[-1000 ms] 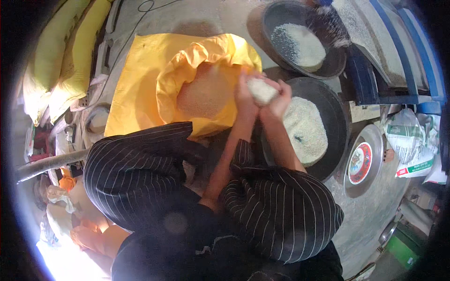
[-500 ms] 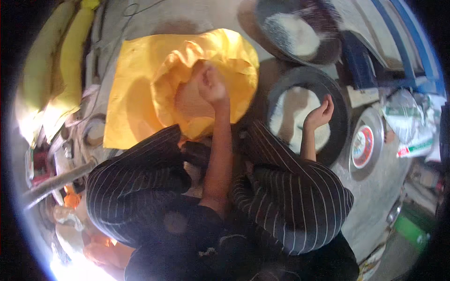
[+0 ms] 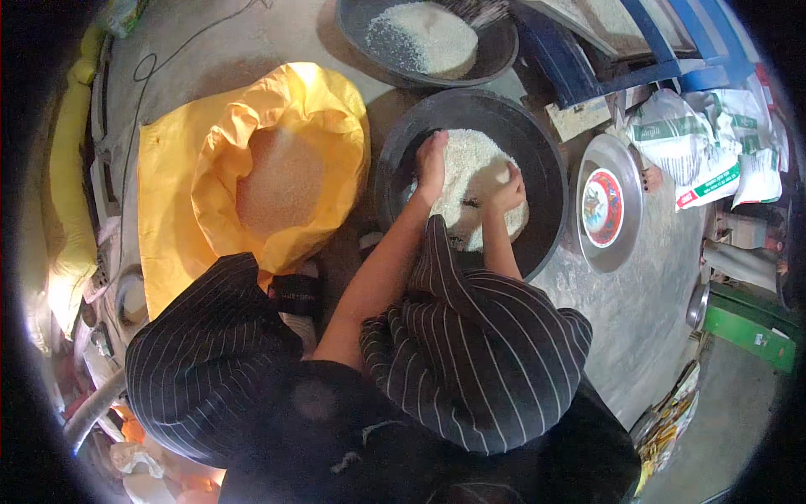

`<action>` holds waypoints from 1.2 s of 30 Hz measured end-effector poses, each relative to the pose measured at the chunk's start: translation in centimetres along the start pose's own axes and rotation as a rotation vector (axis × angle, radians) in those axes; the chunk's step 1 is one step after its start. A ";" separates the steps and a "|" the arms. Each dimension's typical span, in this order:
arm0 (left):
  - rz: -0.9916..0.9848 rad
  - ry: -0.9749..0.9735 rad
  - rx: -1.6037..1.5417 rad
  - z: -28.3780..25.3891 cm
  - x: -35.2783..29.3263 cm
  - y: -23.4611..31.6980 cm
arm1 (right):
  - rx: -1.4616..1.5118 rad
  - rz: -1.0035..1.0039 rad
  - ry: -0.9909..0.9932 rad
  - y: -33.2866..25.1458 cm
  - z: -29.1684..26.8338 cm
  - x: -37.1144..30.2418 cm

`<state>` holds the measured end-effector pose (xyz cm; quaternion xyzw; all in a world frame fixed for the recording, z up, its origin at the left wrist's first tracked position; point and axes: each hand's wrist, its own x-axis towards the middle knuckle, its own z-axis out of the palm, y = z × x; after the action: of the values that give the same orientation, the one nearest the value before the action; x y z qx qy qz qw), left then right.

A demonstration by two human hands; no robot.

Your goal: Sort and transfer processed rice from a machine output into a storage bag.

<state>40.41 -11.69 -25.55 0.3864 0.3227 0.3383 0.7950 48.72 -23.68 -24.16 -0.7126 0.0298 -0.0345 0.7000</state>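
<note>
Both my hands are at a heap of white, rice-like grain point(image 3: 462, 160) in a round black tub point(image 3: 550, 155) in front of me. My left hand point(image 3: 431, 165) lies along the heap's left side, fingers stretched out and close together. On the right side, my right hand point(image 3: 505, 195) is cupped inward with its thumb raised; its fingertips are partly hidden. To the left stands a yellow sack point(image 3: 168, 176) with its mouth rolled down. Pale brownish grain point(image 3: 281, 181) fills it.
Behind, a second dark tub point(image 3: 353, 38) holds white grain point(image 3: 428, 38). At right are a metal tray point(image 3: 630, 227) with a red-rimmed centre, crumpled white-green bags point(image 3: 680, 139) and a blue frame point(image 3: 651, 34). Yellow sacks point(image 3: 71, 185) line the left; a green box point(image 3: 747, 328) lies far right.
My left hand has moved right, from over the yellow sack into the black tub. My right hand has lowered onto the grain. The view has shifted right.
</note>
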 end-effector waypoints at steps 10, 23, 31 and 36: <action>-0.271 0.033 -0.248 0.9 -2.1 -1.7 | 0.681 0.706 -0.217 -1.2 3.5 -4.0; -0.216 0.176 -0.416 4.2 -4.6 8.0 | 0.717 0.731 -0.316 -8.4 5.4 -5.8; -0.037 -0.031 -0.815 -1.5 -3.6 15.9 | 0.773 0.781 -0.533 -16.6 11.9 -12.9; 0.151 0.254 -0.557 -10.8 -4.3 19.9 | 0.530 0.696 -0.815 -11.9 18.3 -20.4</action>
<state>23.91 -1.36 -13.22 0.1311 0.2848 0.5175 0.7962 30.03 -3.38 -12.71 -0.4177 -0.0188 0.4668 0.7793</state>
